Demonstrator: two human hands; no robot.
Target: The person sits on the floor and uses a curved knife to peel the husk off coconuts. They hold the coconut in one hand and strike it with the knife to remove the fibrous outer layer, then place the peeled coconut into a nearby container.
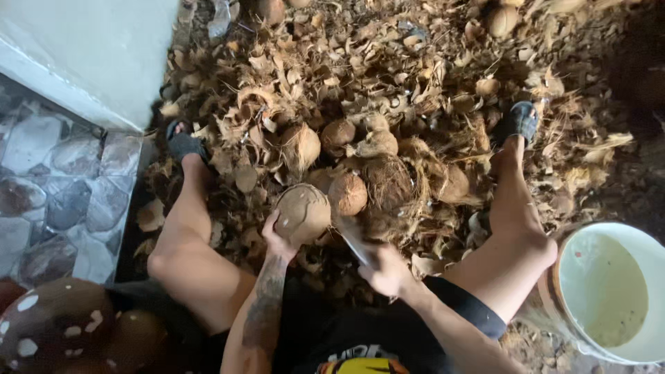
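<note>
Left hand (276, 239) cupped beneath husked coconut (303, 213), above husk pile (360, 90); right hand (388, 271) closed around blurred blade (355, 244), long axis pointing up-left toward coconut; white bucket (609, 294) at right.

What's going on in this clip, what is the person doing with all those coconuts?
A seated person holds a husked coconut up in the left hand and grips a blurred blade in the right hand, its tip close to the coconut. More coconuts sit in a big pile of dry husk scraps between their sandalled feet. A white bucket with pale liquid stands to their right.
</note>
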